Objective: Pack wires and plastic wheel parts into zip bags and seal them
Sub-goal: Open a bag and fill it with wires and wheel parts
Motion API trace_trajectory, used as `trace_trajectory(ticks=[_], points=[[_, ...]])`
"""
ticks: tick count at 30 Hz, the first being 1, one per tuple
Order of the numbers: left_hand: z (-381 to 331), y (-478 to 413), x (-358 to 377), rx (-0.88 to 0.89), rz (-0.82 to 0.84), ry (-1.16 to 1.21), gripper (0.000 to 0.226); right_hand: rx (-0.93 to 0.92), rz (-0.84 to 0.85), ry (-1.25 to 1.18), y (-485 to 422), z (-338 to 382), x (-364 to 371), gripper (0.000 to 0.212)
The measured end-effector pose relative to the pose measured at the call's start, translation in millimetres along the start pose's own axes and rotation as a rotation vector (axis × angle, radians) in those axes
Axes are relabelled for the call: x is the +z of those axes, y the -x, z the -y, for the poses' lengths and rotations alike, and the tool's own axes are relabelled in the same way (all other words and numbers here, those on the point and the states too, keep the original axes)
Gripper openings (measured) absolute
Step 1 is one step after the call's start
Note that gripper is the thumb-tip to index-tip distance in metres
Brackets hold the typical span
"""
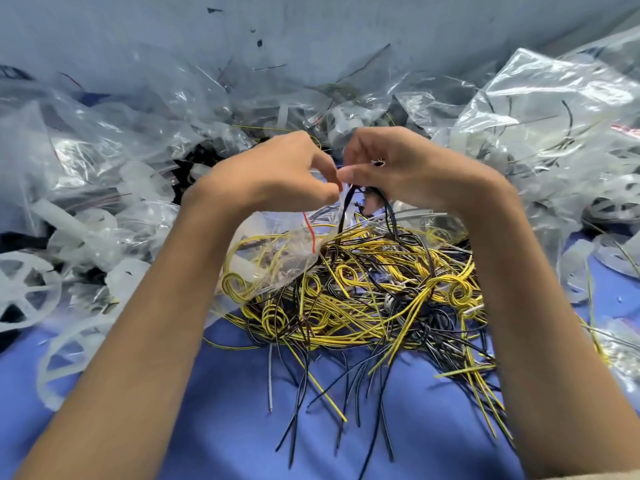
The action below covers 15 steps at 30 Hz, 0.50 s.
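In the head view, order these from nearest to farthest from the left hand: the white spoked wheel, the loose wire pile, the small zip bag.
1. small zip bag, pinched at its top by the left hand itself.
2. loose wire pile, just below and to the right.
3. white spoked wheel, at the far left edge.

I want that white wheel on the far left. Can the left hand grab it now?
Probably not yet: the left hand pinches the bag while the right hand holds wires. The wheel lies uncovered, though.
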<state>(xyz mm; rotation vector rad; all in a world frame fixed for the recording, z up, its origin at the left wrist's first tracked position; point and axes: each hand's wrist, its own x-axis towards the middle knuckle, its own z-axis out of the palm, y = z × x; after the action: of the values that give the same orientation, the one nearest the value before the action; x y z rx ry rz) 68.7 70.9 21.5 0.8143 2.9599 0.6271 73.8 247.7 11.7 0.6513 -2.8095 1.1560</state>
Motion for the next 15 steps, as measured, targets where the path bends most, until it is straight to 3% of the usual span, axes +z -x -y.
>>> trace_trajectory(ticks=[8, 12, 15], points=[[0, 0, 1, 0.046, -0.009, 0.077, 0.010, -0.083, -0.043, -0.153, 2, 11, 1, 0.010], [2, -3, 2, 0.052, -0.044, 0.072, 0.009, -0.146, -0.036, -0.397, 9, 21, -4, 0.022], [3, -2, 0, 0.033, -0.036, 0.111, 0.017, -0.136, -0.048, -0.439, 11, 22, -8, 0.026]])
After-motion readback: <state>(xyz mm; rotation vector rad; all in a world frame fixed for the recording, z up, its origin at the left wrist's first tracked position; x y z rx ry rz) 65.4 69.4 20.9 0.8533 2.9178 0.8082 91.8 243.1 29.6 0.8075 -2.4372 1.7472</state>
